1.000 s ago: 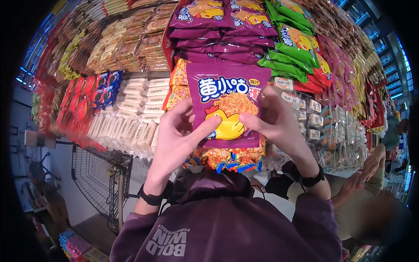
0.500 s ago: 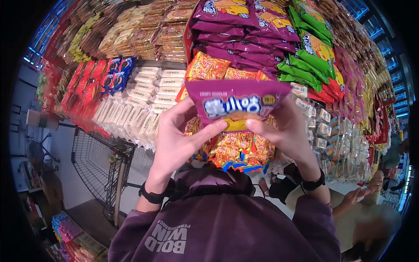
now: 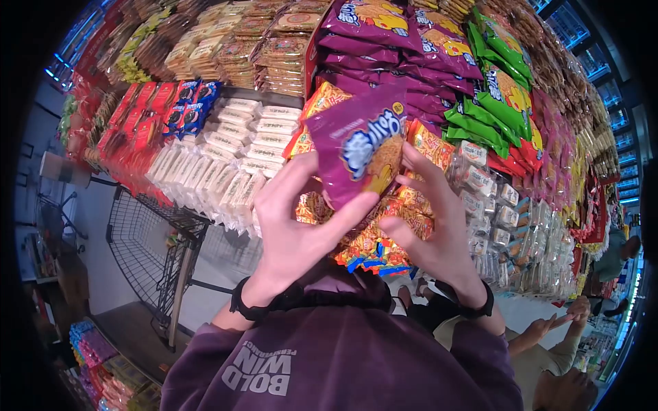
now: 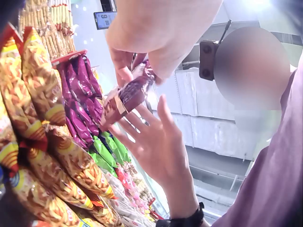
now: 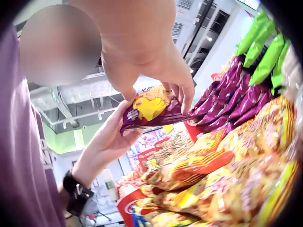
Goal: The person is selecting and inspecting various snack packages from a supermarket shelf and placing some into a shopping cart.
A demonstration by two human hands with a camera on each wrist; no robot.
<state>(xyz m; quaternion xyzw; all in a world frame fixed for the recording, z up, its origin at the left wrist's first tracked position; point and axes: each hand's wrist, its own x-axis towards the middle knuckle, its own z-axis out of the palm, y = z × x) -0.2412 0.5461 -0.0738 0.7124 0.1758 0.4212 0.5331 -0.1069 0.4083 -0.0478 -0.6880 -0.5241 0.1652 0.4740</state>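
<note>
A purple noodle packet point(image 3: 356, 140) with a yellow chick print is tilted in the air over the shelf. My left hand point(image 3: 291, 229) grips its lower left side, thumb across the front and the other fingers behind. At the packet's right edge is my right hand point(image 3: 442, 229), its fingers spread and its thumb off the front; whether a fingertip touches the edge is hard to tell. In the left wrist view the packet point(image 4: 128, 97) hangs from my left hand point(image 4: 151, 35), beside my spread right hand point(image 4: 158, 146).
Purple packets point(image 3: 367, 31) and green packets point(image 3: 504, 82) are stacked behind. Orange-yellow snack bags point(image 3: 411, 219) lie beneath the hands, white wrapped packs point(image 3: 205, 175) to the left. A wire cart point(image 3: 147, 236) stands at lower left; a person's hands point(image 3: 558, 325) show at lower right.
Held upright in both hands at first, the packet tipped, then turned and moved slightly left. My right thumb has come off its front. The shelf goods have shifted right in view.
</note>
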